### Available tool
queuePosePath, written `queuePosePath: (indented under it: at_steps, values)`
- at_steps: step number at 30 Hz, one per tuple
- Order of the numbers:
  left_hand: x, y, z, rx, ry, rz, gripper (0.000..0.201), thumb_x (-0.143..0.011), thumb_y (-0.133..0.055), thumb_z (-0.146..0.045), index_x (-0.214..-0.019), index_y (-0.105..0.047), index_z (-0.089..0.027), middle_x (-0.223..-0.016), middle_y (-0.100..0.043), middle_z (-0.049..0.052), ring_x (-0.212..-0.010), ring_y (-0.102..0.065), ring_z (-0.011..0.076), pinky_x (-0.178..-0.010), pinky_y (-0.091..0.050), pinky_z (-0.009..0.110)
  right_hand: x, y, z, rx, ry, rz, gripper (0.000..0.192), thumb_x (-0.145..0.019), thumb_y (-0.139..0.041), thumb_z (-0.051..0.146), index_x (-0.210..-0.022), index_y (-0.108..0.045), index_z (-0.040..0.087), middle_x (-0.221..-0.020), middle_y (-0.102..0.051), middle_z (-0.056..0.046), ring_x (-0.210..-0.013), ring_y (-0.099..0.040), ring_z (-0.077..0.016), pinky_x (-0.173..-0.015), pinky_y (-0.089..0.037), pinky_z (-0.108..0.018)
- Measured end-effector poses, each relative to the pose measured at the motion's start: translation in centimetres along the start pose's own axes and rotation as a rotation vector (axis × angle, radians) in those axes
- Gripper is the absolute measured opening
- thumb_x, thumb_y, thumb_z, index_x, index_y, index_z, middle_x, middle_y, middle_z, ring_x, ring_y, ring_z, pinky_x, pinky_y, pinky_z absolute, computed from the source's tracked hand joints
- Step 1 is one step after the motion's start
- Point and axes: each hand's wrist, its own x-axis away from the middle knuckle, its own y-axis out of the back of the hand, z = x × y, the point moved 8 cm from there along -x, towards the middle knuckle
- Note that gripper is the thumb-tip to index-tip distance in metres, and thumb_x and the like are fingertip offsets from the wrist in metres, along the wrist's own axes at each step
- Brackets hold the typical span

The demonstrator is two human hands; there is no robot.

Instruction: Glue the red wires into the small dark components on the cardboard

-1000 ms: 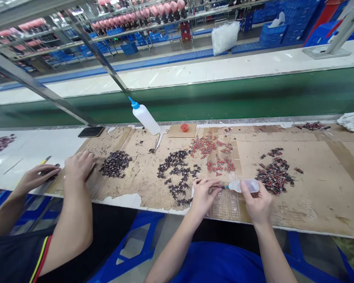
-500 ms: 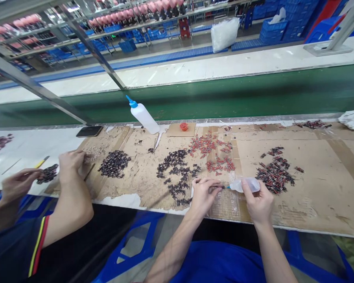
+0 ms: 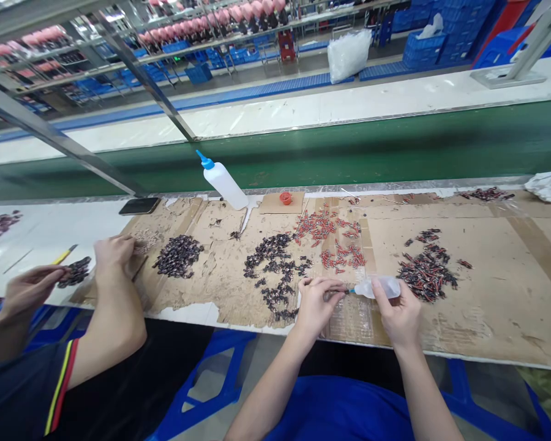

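My left hand (image 3: 319,302) pinches a small dark part (image 3: 346,291) between thumb and fingertips, low over the cardboard. My right hand (image 3: 400,312) is closed round a translucent squeeze bottle (image 3: 380,286), tipped on its side with its blue nozzle (image 3: 352,291) at the small part; whether they touch I cannot tell. Black small parts (image 3: 278,266) lie loose left of my left hand. Red pin-like pieces (image 3: 321,225) are scattered beyond my hands. To the right of the bottle is a heap of joined red-and-black pieces (image 3: 427,275).
A larger white bottle with a blue tip (image 3: 224,184) stands tilted near the green belt (image 3: 349,153). A small red cap (image 3: 285,198) sits on the cardboard (image 3: 487,257). At left, a co-worker's hands (image 3: 32,288) work by dark parts (image 3: 178,256), a phone (image 3: 139,206) and a yellow cutter (image 3: 65,254).
My right hand and the squeeze bottle have shifted slightly left, bringing the nozzle closer to the small part. My left hand has hardly moved.
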Motion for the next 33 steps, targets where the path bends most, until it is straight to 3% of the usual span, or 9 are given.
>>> queuePosePath:
  at_steps: [4,10,13,18,23,27,30,33]
  values:
    - [0.0,-0.1,0.1,-0.006,-0.017,-0.004,0.014,-0.074,-0.076,-0.015,-0.083,-0.074,-0.025,-0.089,-0.078,0.002,-0.096,-0.069,0.0246,-0.101,-0.034,0.054,0.1,0.6,-0.8,-0.05,-0.065,-0.068,0.038,-0.074,-0.066,0.055,-0.063,-0.057,0.019,-0.053,-0.058,0.001,-0.048,-0.05,-0.0127,-0.049,-0.041,-0.024]
    - [0.0,-0.2,-0.1,-0.023,-0.091,0.03,0.02,-0.077,-0.074,-0.016,-0.093,-0.073,-0.028,-0.09,-0.078,0.002,-0.096,-0.069,0.0238,-0.097,-0.037,0.049,-0.1,1.5,-2.5,-0.399,-0.177,-0.269,0.043,-0.064,-0.076,0.051,-0.087,-0.058,0.018,-0.082,-0.069,-0.005,-0.068,-0.066,-0.0187,-0.065,-0.053,-0.032]
    - [-0.4,0.3,-0.4,-0.06,-0.123,0.024,0.017,-0.08,-0.072,-0.018,-0.094,-0.073,-0.028,-0.095,-0.078,0.001,-0.095,-0.068,0.0225,-0.093,-0.038,0.046,-0.6,0.9,-2.4,-0.406,-0.138,-0.24,0.048,-0.057,-0.082,0.041,-0.088,-0.05,0.021,-0.086,-0.07,-0.005,-0.078,-0.069,-0.0211,-0.074,-0.054,-0.036]
    - [-1.7,1.8,-1.6,-0.259,-0.152,-0.147,0.01,-0.085,-0.067,-0.019,-0.088,-0.073,-0.026,-0.096,-0.075,0.002,-0.098,-0.061,0.0227,-0.086,-0.039,0.042,-1.7,-0.7,-2.5,-0.255,-0.108,-0.098,0.052,-0.06,-0.079,0.043,-0.095,-0.047,0.023,-0.099,-0.072,-0.01,-0.095,-0.069,-0.0254,-0.089,-0.05,-0.043]
    - [-2.5,1.0,-2.1,-0.424,-0.167,-0.2,0.008,-0.084,-0.067,-0.021,-0.077,-0.071,-0.022,-0.095,-0.07,0.006,-0.099,-0.054,0.0248,-0.087,-0.039,0.043,-2.0,-1.0,-2.8,-0.105,-0.148,-0.058,0.067,-0.06,-0.077,0.052,-0.114,-0.053,0.019,-0.101,-0.071,-0.012,-0.082,-0.069,-0.0251,-0.079,-0.053,-0.043]
    - [-2.6,0.5,-1.6,-0.465,-0.169,-0.187,0.014,-0.089,-0.059,-0.016,-0.08,-0.069,-0.02,-0.094,-0.069,0.006,-0.098,-0.053,0.0239,-0.087,-0.038,0.042,-0.8,1.0,-1.1,-0.003,-0.028,-0.175,0.077,-0.064,-0.076,0.054,-0.127,-0.051,0.017,-0.115,-0.066,-0.016,-0.099,-0.063,-0.027,-0.078,-0.052,-0.04]
    - [-2.3,0.5,-1.5,-0.474,-0.197,-0.195,0.01,-0.089,-0.058,-0.016,-0.084,-0.066,-0.02,-0.098,-0.068,0.007,-0.1,-0.054,0.0234,-0.086,-0.038,0.039,0.7,2.0,0.1,0.064,-0.005,-0.221,0.059,-0.072,-0.07,0.053,-0.117,-0.061,0.016,-0.102,-0.069,-0.013,-0.089,-0.062,-0.0246,-0.073,-0.051,-0.038]
    - [-1.7,0.3,-2.0,-0.448,-0.255,-0.186,0.008,-0.09,-0.058,-0.016,-0.088,-0.064,-0.021,-0.095,-0.069,0.004,-0.097,-0.057,0.0209,-0.085,-0.037,0.037,1.7,0.3,-0.4,-0.108,-0.128,-0.049,0.047,-0.074,-0.067,0.056,-0.1,-0.068,0.017,-0.084,-0.071,-0.009,-0.07,-0.063,-0.0199,-0.065,-0.052,-0.035]
